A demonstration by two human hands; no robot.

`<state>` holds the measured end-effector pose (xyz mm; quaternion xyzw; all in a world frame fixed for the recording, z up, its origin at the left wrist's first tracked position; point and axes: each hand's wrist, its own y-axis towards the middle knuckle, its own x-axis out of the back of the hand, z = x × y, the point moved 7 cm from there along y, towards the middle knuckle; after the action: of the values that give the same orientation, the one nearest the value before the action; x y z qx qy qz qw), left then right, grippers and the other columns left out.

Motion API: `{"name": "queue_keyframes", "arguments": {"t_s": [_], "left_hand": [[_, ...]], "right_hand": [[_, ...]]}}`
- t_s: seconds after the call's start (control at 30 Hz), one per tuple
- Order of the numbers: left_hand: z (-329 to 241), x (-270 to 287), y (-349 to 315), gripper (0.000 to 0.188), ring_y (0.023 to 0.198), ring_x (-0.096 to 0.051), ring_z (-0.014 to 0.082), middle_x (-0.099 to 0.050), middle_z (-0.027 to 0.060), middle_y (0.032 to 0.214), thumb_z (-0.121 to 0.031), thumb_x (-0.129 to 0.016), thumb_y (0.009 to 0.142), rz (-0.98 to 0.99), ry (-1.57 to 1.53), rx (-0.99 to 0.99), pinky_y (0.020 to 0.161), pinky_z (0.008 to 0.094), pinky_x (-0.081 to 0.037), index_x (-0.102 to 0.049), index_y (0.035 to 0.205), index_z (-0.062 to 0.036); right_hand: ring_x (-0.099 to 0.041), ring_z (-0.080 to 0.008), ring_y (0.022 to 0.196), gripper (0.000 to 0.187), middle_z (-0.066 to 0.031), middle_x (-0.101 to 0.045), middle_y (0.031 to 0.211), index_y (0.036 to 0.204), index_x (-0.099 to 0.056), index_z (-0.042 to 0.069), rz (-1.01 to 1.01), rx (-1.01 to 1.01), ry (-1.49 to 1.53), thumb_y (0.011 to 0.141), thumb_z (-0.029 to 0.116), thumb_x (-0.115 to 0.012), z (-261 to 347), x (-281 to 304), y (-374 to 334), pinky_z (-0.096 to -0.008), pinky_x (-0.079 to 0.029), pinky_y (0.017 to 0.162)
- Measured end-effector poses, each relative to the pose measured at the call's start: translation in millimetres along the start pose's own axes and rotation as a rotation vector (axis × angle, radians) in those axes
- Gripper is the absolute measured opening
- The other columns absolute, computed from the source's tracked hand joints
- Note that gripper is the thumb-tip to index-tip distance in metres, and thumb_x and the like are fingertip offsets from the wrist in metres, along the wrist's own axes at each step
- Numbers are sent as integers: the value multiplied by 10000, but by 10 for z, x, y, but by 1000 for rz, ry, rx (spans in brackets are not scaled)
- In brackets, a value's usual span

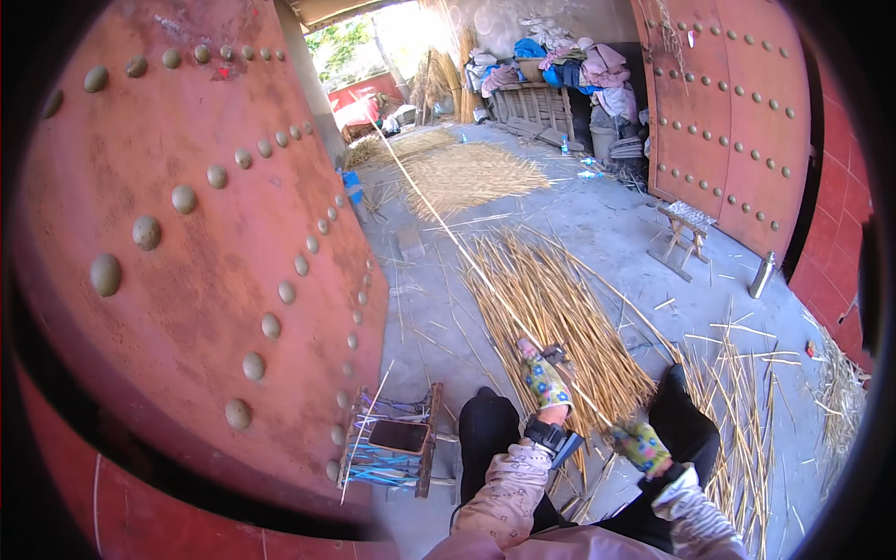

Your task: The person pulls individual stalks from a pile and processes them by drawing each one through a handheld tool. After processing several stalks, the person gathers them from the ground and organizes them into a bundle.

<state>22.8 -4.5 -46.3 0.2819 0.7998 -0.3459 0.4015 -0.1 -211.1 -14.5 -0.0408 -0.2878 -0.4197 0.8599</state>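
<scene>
One long pale reed stalk (439,215) slants from the far doorway down between my legs. My left hand (541,375), in a flowered fabric glove, is closed around a small dark object (557,355) whose kind I cannot make out; the stalk runs through or right beside it. Nearer to me, my right hand (640,446), gloved alike, grips the stalk's near end between its fingers. Beneath both hands a thick spread of golden reed stalks (546,303) lies on the floor, reaching in between my dark shoes.
On my left a woven-strap stool (385,471) carries a phone (399,435), beside a studded red door (187,308). To the right are loose stalks (742,429), a metal flask (763,275) and a small folding stool (686,233). Farther off lies another reed pile (476,177); heaped cloths (602,70) stand behind.
</scene>
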Motion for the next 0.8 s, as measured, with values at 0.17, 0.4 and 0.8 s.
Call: {"name": "queue_keyframes", "arguments": {"t_s": [0.17,0.4,0.8], "left_hand": [[-335,133,333,499,379,-431,155,-474,20,558,-575,-448,731,-109,-34,-117,358,302,-378,-503,739,-79],[-957,-236,-82,495,425,-424,155,-445,9,550,-561,-431,753,-135,135,-279,397,287,-362,-480,738,-69],[500,-305,-261,515,353,-390,93,-432,-12,479,-539,-388,780,166,-338,464,303,210,-294,-528,670,-55]], "right_hand": [[-556,-233,612,111,-124,-592,717,771,-611,47,-88,-59,50,717,67,-516,-71,-131,80,-298,-419,549],[-438,-53,569,190,-4,-524,666,778,-585,9,261,-72,84,667,-20,-434,-58,509,-349,-176,-356,505],[-406,-68,464,120,21,-488,536,738,-584,31,-27,49,274,776,120,-514,-161,-213,192,-214,-327,435]]}}
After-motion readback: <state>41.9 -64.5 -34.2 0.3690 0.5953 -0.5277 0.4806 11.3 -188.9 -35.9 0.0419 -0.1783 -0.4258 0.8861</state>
